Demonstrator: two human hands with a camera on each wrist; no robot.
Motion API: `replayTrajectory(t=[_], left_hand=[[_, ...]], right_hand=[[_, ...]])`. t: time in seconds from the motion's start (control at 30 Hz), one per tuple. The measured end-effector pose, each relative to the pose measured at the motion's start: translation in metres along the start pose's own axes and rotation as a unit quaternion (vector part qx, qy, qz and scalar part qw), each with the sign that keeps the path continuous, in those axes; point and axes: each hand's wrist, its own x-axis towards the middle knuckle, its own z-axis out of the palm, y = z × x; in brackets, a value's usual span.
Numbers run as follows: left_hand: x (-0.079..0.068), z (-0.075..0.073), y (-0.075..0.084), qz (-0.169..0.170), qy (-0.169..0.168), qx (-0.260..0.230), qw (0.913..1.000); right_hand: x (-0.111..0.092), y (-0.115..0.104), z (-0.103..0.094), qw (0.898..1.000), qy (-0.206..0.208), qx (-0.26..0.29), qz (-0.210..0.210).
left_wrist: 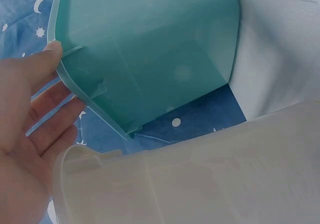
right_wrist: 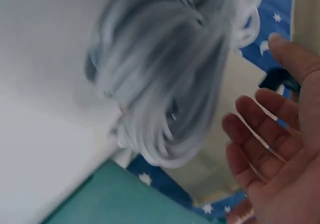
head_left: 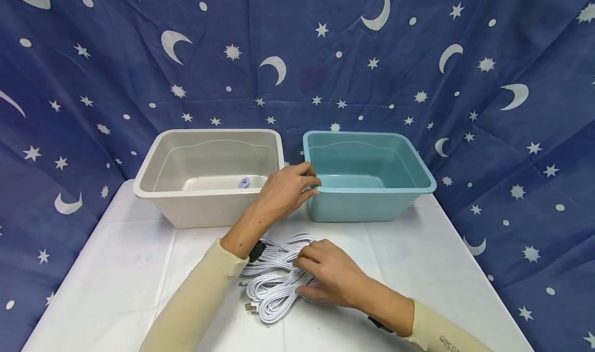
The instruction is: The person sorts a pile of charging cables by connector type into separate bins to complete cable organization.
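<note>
My left hand [head_left: 289,187] reaches over to the near left corner of the teal bin [head_left: 372,207]. In the left wrist view its thumb [left_wrist: 52,52] lies on the bin's rim and the other fingers are behind it, so it pinches the rim. My right hand [head_left: 333,273] is at the right side of a pile of coiled white cables [head_left: 279,290]. The right wrist view shows that hand's fingers [right_wrist: 247,134] loosely bent and apart from the cables, with nothing in the palm. A metal plug [head_left: 251,307] shows at the pile's near left edge.
A beige bin [head_left: 204,210] stands left of the teal one, with a small white coiled cable [head_left: 244,183] inside. A white cloth [head_left: 125,285] covers the table. Behind hangs a blue curtain [head_left: 307,31] with moons and stars.
</note>
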Motion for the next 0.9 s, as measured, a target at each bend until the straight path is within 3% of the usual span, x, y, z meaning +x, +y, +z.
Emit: replayTrajectory(t=[0.37, 0.6, 0.9], left_hand=[[-0.001, 0.000, 0.001, -0.004, 0.001, -0.004, 1.0000], [0.001, 0.000, 0.001, -0.002, 0.000, -0.008, 1.0000], [-0.001, 0.000, 0.001, -0.005, -0.003, -0.006, 1.0000]], right_hand=[[-0.009, -0.014, 0.021, 0.995, -0.078, -0.029, -0.048], [-0.006, -0.014, 0.028, 0.995, -0.047, -0.061, -0.065], [-0.006, -0.019, 0.031, 0.993, -0.041, -0.088, -0.074]])
